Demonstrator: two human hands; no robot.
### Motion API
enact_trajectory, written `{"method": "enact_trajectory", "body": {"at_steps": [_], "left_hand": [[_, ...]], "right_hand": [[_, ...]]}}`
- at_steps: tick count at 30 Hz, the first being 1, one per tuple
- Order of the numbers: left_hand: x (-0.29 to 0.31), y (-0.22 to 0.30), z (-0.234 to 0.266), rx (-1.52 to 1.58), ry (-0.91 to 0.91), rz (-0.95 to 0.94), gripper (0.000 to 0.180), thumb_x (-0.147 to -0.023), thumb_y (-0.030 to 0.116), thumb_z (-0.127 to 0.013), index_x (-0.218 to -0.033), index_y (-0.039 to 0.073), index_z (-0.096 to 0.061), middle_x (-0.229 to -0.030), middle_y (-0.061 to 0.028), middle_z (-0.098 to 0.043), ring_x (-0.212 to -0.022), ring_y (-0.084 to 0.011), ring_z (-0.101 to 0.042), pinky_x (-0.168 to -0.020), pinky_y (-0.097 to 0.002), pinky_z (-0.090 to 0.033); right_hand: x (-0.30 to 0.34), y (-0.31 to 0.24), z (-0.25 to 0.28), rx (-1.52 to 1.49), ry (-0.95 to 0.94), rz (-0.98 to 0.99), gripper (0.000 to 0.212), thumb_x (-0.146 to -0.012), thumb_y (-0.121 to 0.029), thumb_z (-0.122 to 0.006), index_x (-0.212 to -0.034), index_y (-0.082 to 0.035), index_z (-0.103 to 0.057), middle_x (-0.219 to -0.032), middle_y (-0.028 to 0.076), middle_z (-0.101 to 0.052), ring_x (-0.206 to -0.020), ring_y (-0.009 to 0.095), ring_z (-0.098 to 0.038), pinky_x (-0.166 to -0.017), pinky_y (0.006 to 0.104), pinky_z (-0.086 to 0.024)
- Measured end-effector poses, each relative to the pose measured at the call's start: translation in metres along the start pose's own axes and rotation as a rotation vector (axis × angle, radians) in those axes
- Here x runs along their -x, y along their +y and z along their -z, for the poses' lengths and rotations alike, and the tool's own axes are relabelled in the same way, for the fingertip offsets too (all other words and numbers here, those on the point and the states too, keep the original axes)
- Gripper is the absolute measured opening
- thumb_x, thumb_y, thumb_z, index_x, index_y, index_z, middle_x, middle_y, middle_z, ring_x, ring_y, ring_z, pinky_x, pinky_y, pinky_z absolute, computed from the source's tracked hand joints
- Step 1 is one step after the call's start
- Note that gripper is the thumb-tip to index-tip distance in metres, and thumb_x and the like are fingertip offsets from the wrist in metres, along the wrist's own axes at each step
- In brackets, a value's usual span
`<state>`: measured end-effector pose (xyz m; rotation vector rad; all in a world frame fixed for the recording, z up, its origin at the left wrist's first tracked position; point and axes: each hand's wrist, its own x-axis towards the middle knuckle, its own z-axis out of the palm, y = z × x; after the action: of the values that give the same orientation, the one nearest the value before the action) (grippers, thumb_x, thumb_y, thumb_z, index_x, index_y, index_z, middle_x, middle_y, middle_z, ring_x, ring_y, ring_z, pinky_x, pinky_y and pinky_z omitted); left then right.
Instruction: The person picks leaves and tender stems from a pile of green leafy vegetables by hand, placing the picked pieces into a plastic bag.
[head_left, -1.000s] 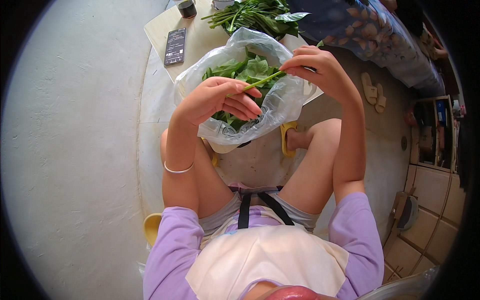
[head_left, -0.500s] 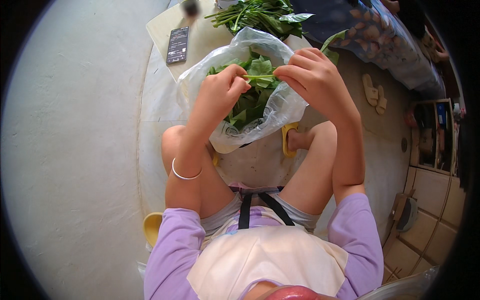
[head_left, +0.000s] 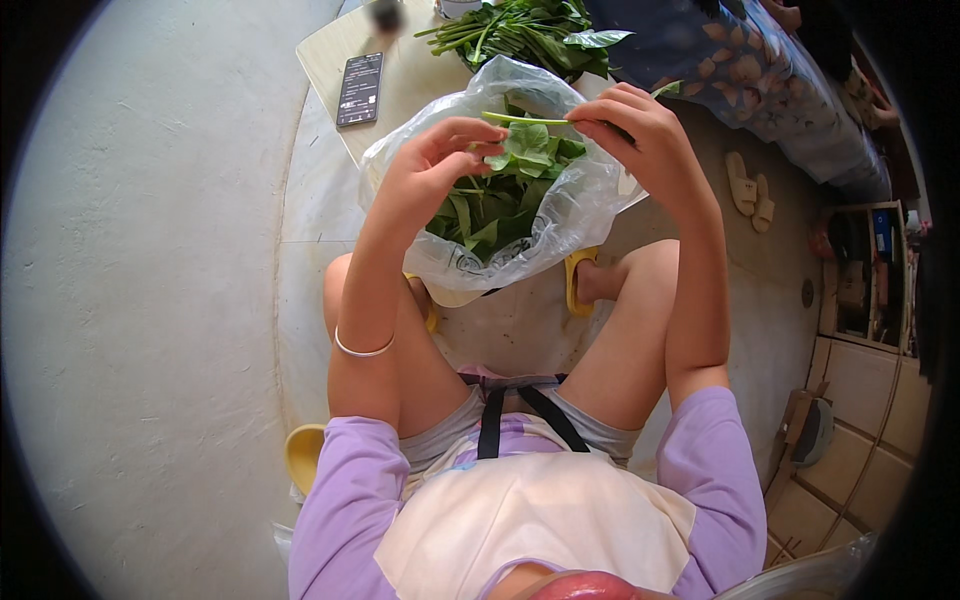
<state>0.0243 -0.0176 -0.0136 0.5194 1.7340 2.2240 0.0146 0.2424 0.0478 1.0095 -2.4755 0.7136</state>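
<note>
The green stem (head_left: 527, 120) lies level above the mouth of the clear plastic bag (head_left: 580, 215), between the two hands. The right hand (head_left: 634, 122) pinches it in its fingertips, a leaf (only its tip shows) poking out beyond the knuckles. The left hand (head_left: 437, 160) is loosely curled, thumb and fingers parted, just below the stem's bare end. Beneath both, picked leaves (head_left: 490, 205) fill the bag.
</note>
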Motion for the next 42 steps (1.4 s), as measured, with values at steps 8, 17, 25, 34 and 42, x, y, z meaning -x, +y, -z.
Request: {"method": "enact_trajectory", "body": {"at_steps": [8, 17, 25, 34, 42], "left_hand": [[0.0, 0.002, -0.004, -0.064, 0.087, -0.018, 0.033, -0.094, 0.009, -0.053, -0.124, -0.005, -0.058, -0.123, -0.0156, -0.063, -0.114, -0.0214, -0.061, -0.097, -0.0331, -0.049], [0.004, 0.008, 0.0, 0.235, -0.206, 0.353, 0.043, -0.1, 0.025, -0.049, -0.125, -0.009, -0.059, -0.111, -0.0223, -0.069, -0.098, -0.0261, -0.069, -0.085, -0.0357, -0.057], [0.001, 0.01, -0.003, 0.129, -0.258, 0.406, 0.036, -0.1, 0.02, -0.052, -0.12, -0.008, -0.062, -0.102, -0.0207, -0.071, -0.088, -0.0237, -0.072, -0.074, -0.0346, -0.061], [0.002, -0.005, -0.014, -0.114, -0.076, 0.226, 0.029, -0.097, 0.018, -0.056, -0.112, -0.004, -0.066, -0.094, -0.013, -0.074, -0.087, -0.0169, -0.071, -0.073, -0.0284, -0.058], [0.002, -0.009, -0.039, -0.878, 0.288, -0.202, 0.018, -0.091, 0.015, -0.06, -0.101, 0.003, -0.068, -0.077, -0.0126, -0.07, -0.069, -0.0237, -0.068, -0.063, -0.0339, -0.054]], "right_hand": [[0.0, -0.001, -0.001, -0.046, -0.047, -0.013, 0.009, -0.085, -0.011, -0.07, -0.093, -0.008, -0.072, -0.077, 0.005, -0.062, -0.075, 0.023, -0.058, -0.07, 0.0343, -0.048], [0.002, -0.001, -0.005, -0.105, -0.194, 0.047, 0.011, -0.085, -0.014, -0.07, -0.093, -0.008, -0.074, -0.077, 0.006, -0.063, -0.078, 0.024, -0.058, -0.071, 0.0362, -0.047], [0.005, 0.0, -0.005, -0.101, -0.214, 0.047, 0.011, -0.085, -0.015, -0.069, -0.094, -0.01, -0.074, -0.076, 0.006, -0.062, -0.077, 0.024, -0.059, -0.07, 0.0364, -0.048], [0.006, -0.007, -0.006, 0.015, -0.178, 0.053, 0.007, -0.083, -0.015, -0.07, -0.088, -0.01, -0.072, -0.076, 0.004, -0.062, -0.079, 0.023, -0.06, -0.075, 0.0355, -0.048], [0.005, -0.035, -0.012, 0.177, -0.084, 0.109, 0.01, -0.08, -0.008, -0.071, -0.089, -0.005, -0.067, -0.08, 0.006, -0.063, -0.082, 0.026, -0.062, -0.078, 0.0356, -0.051]]}}
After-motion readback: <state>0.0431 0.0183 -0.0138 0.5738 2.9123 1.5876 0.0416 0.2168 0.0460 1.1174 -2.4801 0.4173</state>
